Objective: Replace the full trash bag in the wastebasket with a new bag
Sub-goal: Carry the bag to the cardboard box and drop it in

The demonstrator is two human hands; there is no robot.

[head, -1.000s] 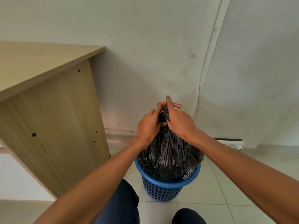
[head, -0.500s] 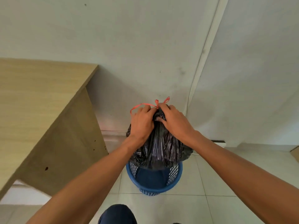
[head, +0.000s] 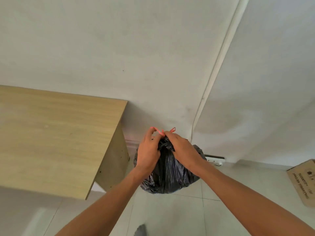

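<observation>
A full black trash bag (head: 170, 174) hangs in the air in front of me, gathered at its neck. A red drawstring (head: 159, 131) sticks up from the neck in loops. My left hand (head: 148, 152) pinches the left loop of the drawstring beside the neck. My right hand (head: 182, 149) grips the bunched neck of the bag and the string's right end. The blue wastebasket is hidden behind the bag.
A light wooden desk (head: 56, 138) stands close on the left, its corner near the bag. A white power strip (head: 215, 160) lies by the wall behind the bag. A cardboard box (head: 303, 181) sits on the tiled floor at the right.
The bag has risen out of the blue wastebasket, which no longer shows. My view has risen well above the desk top. Both hands stay at the neck with the red string.
</observation>
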